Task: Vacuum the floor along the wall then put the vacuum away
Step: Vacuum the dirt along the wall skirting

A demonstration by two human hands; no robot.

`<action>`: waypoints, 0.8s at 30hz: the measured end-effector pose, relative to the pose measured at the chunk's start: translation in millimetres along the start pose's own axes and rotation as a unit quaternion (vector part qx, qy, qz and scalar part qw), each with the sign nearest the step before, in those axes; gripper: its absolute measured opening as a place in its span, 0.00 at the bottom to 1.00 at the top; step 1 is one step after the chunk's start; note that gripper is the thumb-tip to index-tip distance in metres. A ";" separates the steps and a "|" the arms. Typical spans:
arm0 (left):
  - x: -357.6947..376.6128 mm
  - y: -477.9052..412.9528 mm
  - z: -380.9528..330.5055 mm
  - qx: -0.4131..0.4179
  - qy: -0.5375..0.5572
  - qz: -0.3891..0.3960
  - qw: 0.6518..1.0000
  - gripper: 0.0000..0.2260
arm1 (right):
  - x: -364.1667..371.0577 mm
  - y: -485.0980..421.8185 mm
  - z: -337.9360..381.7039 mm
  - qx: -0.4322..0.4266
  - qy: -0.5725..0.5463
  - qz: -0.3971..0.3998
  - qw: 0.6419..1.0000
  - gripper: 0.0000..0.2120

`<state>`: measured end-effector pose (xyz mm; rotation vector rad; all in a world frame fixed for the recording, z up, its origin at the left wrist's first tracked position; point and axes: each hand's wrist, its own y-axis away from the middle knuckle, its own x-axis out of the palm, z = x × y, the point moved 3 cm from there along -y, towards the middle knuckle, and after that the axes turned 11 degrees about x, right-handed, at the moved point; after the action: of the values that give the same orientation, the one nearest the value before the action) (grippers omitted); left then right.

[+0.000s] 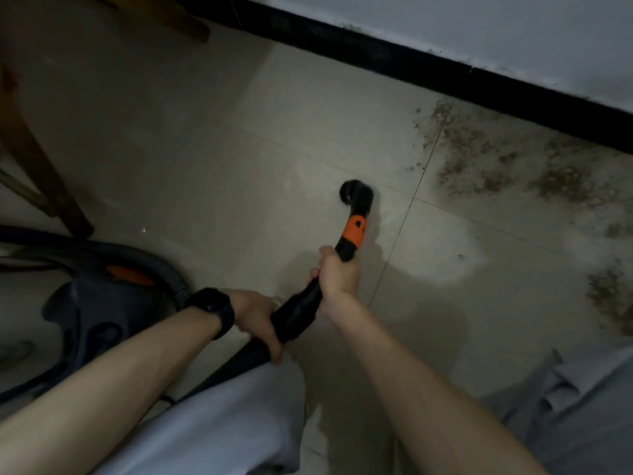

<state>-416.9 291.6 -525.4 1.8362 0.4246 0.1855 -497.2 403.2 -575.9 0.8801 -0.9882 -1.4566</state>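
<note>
Nearest of all are the pale trousers (222, 423), well back from the skirting board (376, 53). Next the left hand (255, 317), watch (214, 308) on its wrist, wraps the thick lower end of the black wand (298, 311). The right hand (337, 274) is curled round it higher up, just below the orange collar (354, 231). The two hands are apart, both clamped on the same tube.

The vacuum body (102, 303) sits about as far from the skirting board as the left hand. Its ribbed hose (164, 265) arcs over the top.

Closer to the skirting board, the round nozzle (354, 193) is down by the tiles. I can't tell if it touches them. The brown dirt (479, 159) runs right up against the skirting board, and the nozzle is well apart from it.

Here's the danger as I judge it. A fast sideways sweep could scatter those crumbs rather than lift them. A round head may leave the strip tight against the skirting board, or knock it. A long reach could pull the hose taut and drag the body into the wooden chair leg (37, 159).
</note>
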 end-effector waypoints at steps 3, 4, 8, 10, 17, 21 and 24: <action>-11.6 -12.5 -10.0 0.018 0.012 -0.051 0.998 0.19 | -10.9 -14.2 27.0 -0.011 -0.024 -0.023 0.999 0.04; -16.2 -16.1 -15.2 0.029 0.018 -0.065 0.997 0.16 | -17.5 -19.5 37.2 -0.013 -0.035 -0.032 0.999 0.05; -42.1 -25.6 -50.9 0.098 0.005 -0.130 0.987 0.16 | -42.8 -39.7 79.1 -0.012 -0.075 -0.031 0.997 0.05; -53.8 -32.5 -71.4 0.129 -0.009 -0.166 0.978 0.24 | -50.0 -47.5 101.0 -0.020 -0.076 -0.027 0.997 0.05; -105.2 -58.3 -113.4 0.191 0.018 -0.213 0.958 0.33 | -63.2 -75.8 156.3 -0.043 -0.066 -0.012 0.997 0.07; -127.7 -78.9 -122.1 0.205 0.001 -0.197 0.959 0.30 | -62.6 -92.2 169.6 -0.055 -0.048 0.011 0.997 0.06; -140.3 -93.9 -115.4 0.201 0.003 -0.187 0.961 0.26 | -48.3 -102.3 177.2 -0.075 -0.034 0.029 0.996 0.07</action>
<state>-603.3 364.8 -567.0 2.1071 0.8528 -0.1692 -693.3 473.3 -604.9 0.6909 -0.9342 -1.4981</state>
